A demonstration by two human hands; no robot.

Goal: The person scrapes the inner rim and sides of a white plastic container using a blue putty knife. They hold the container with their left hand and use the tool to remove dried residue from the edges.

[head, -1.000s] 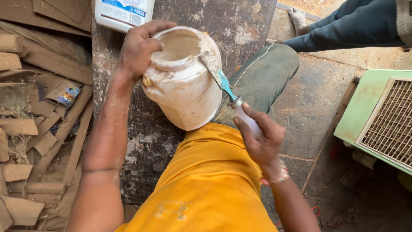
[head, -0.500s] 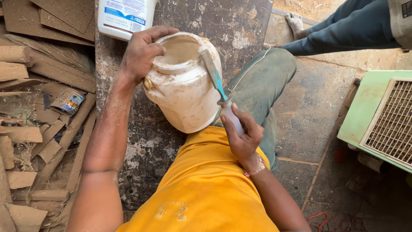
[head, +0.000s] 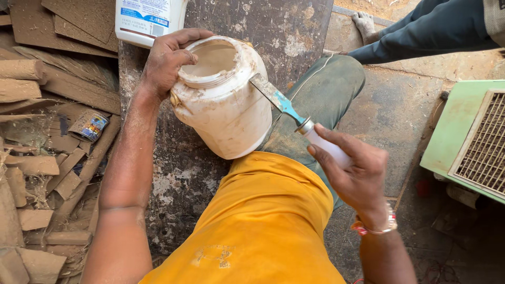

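My left hand (head: 167, 62) grips the rim of an open white plastic jar (head: 226, 102), smeared with dried paste and tilted toward me over my knee. In my right hand (head: 352, 171) is a scraper knife (head: 292, 113) with a white handle and a blue-stained metal blade. The blade tip rests against the jar's outer wall just below its mouth, on the right side. My yellow shirt (head: 263, 221) fills the lower middle of the view.
A white labelled jug (head: 150, 18) stands behind the jar. Wood scraps and a small tin (head: 89, 126) lie piled at the left. A green box with a metal grille (head: 468, 142) sits at the right. Another person's leg and foot (head: 415, 29) are at the top right.
The knife blade has come out of the jar's mouth and now lies against the outer wall. My right hand has moved right and down. The jar stays held.
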